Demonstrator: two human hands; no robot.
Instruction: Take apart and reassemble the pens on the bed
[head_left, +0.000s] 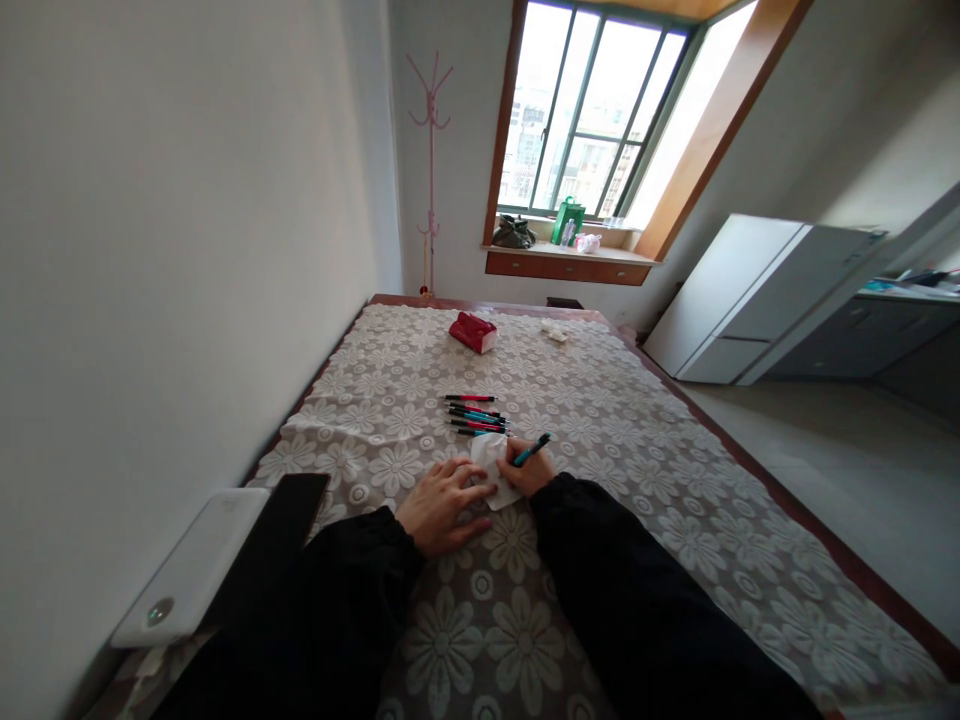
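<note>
My left hand (442,503) lies flat on the floral tablecloth (637,480), its fingertips pressing the near edge of a small white piece of paper (491,462). My right hand (531,470) grips a teal pen (533,449) with its tip down on that paper. Just beyond the paper lies a loose row of several pens (475,414), red, teal and black. Both of my sleeves are black.
A red tissue pack (473,332) and a small white object (555,331) lie at the far end of the table. A white device (196,565) and a black slab (277,520) sit at the near left edge, against the wall. Cabinets stand to the right.
</note>
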